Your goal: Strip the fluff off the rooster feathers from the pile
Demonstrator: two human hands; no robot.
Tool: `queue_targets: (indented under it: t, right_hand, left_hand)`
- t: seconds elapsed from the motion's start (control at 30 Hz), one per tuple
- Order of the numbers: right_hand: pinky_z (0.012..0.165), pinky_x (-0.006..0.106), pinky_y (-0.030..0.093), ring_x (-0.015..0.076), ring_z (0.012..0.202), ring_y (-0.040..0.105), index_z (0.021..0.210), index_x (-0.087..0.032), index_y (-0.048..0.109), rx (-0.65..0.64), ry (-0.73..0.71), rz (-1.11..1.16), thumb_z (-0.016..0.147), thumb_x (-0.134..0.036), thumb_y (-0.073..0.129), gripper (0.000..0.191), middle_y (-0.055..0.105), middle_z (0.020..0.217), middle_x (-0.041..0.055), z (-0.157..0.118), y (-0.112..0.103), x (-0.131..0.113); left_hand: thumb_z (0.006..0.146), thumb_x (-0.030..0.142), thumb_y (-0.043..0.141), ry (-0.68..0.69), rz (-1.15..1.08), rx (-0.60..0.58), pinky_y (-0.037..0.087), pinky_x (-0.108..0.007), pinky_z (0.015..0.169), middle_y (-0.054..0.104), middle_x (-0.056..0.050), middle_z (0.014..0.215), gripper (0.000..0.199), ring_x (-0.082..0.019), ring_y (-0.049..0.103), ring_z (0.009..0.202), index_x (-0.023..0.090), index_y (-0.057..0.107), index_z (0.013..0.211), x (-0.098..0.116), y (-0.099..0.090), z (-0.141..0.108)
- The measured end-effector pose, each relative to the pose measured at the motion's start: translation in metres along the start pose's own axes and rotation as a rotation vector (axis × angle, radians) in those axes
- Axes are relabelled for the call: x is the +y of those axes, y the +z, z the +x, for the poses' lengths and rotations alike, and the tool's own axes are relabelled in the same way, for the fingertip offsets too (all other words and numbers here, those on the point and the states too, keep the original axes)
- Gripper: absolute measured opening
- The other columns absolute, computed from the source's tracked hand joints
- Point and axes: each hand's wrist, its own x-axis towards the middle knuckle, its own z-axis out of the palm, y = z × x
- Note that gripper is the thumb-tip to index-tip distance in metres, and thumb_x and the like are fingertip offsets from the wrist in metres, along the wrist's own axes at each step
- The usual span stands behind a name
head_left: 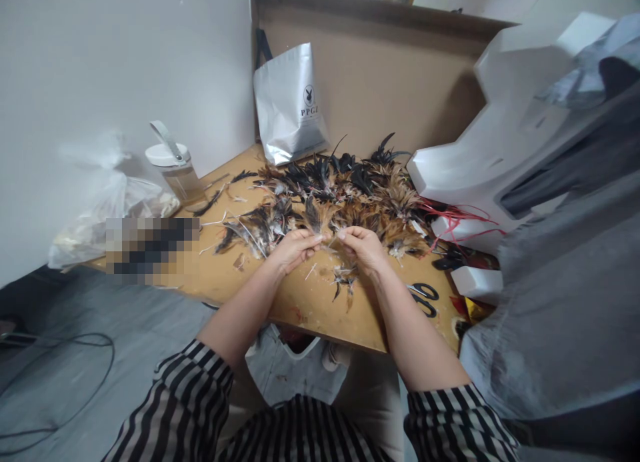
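My left hand (298, 249) is closed in a pinch around the base of a small bunch of feathers (316, 215), brown and dark, whose tips fan away from me. Close by on its right, my right hand (363, 247) also pinches with thumb and forefinger. Whatever sits between those fingertips is too small to name. Beyond both hands spreads a pile of loose brown and black feathers (360, 182) on the wooden table (220, 272). A few short feather scraps (345, 282) lie just below my right hand.
Black-handled scissors (424, 299) rest by my right forearm. Red strings (457, 219) hang beside white foam pieces (460, 155) at the right. A silver bag (287, 105) stands at the back. To the left are a lidded bottle (175, 169) and a plastic bag (110, 209).
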Motion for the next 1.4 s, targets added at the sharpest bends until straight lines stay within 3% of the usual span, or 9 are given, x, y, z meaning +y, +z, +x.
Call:
queue_targets:
  t: [0.2,0.4,0.5,0.77,1.1,1.4]
  right_hand:
    - [0.042,0.019,0.026,0.0041,0.041,0.036,0.064,-0.013,0.062,-0.025,0.006,-0.085,0.055,-0.039,0.070,0.029,0.054,0.049,-0.0031,-0.002,0.013,0.001]
    - [0.044,0.019,0.033,0.0060,0.045,0.045,0.066,-0.013,0.063,-0.026,0.009,-0.035,0.055,-0.038,0.071,0.028,0.061,0.057,0.0004,-0.003,0.018,0.005]
    - [0.044,0.019,0.032,0.0057,0.045,0.045,0.068,-0.014,0.064,-0.017,-0.009,-0.036,0.057,-0.037,0.070,0.027,0.062,0.060,0.0014,-0.002,0.017,0.007]
    - [0.046,0.019,0.034,0.0062,0.047,0.046,0.067,-0.014,0.062,0.005,-0.025,-0.020,0.057,-0.036,0.069,0.026,0.062,0.059,0.0005,0.001,0.020,0.010]
    - [0.041,0.018,0.023,0.0034,0.041,0.034,0.065,-0.012,0.063,0.008,-0.016,-0.054,0.058,-0.035,0.068,0.025,0.057,0.053,-0.0012,-0.001,0.023,0.007]
    - [0.046,0.020,0.029,0.0054,0.045,0.039,0.064,-0.013,0.062,0.011,-0.035,-0.105,0.059,-0.033,0.066,0.021,0.057,0.053,-0.0016,-0.002,0.024,0.007]
  left_hand:
    - [0.057,0.029,0.073,-0.015,0.049,0.025,0.029,-0.016,0.041,0.056,-0.002,0.054,0.024,-0.003,0.044,0.042,0.009,0.060,0.062,-0.002,0.001,0.002]
    - [0.059,0.027,0.071,-0.024,0.042,0.048,0.033,-0.016,0.044,0.061,-0.005,0.060,0.023,-0.005,0.050,0.049,0.008,0.064,0.070,-0.005,0.001,0.004]
    - [0.060,0.027,0.071,-0.033,0.033,0.039,0.035,-0.016,0.045,0.063,-0.007,0.065,0.022,-0.005,0.052,0.051,0.008,0.065,0.070,-0.005,0.001,0.005]
    - [0.060,0.026,0.071,-0.058,0.054,0.030,0.033,-0.016,0.044,0.060,-0.005,0.056,0.020,-0.005,0.048,0.047,0.007,0.065,0.066,-0.004,0.003,0.003]
    - [0.060,0.029,0.070,-0.002,0.057,0.030,0.032,-0.016,0.044,0.058,-0.003,0.055,0.025,-0.004,0.048,0.046,0.007,0.062,0.066,-0.005,0.002,0.004]
    - [0.064,0.038,0.066,0.051,0.176,0.025,0.025,-0.017,0.039,0.057,-0.003,0.055,0.030,-0.004,0.043,0.041,0.008,0.062,0.069,-0.012,-0.004,0.009]
